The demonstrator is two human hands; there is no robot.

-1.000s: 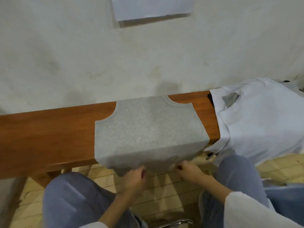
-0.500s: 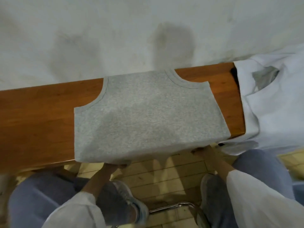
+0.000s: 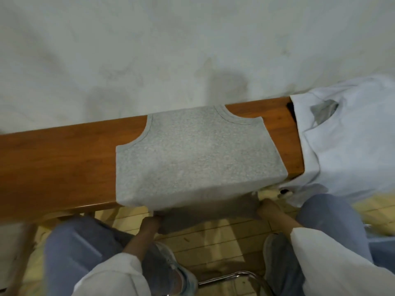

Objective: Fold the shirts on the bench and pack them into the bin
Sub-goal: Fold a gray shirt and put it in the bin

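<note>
From my station I saw the grey shirt (image 3: 198, 154) spread flat on the desk (image 3: 59, 167) in the middle of the frame. Its neckline pointed toward the wall (image 3: 192, 50) and its lower part hung over the near edge. The left hand (image 3: 150, 222) and right hand (image 3: 265, 207) sat low in the frame at the two ends of that hanging hem, which ran taut between them. Cloth hid the fingers, so I could not tell whether either grip was clamped on the hem or merely under it. I judged the wide spacing was meant to lift the hem evenly for a fold. The white shirt (image 3: 342, 146) lay at the right, draped off the desk end, with a strip of wood showing between the two.
</note>
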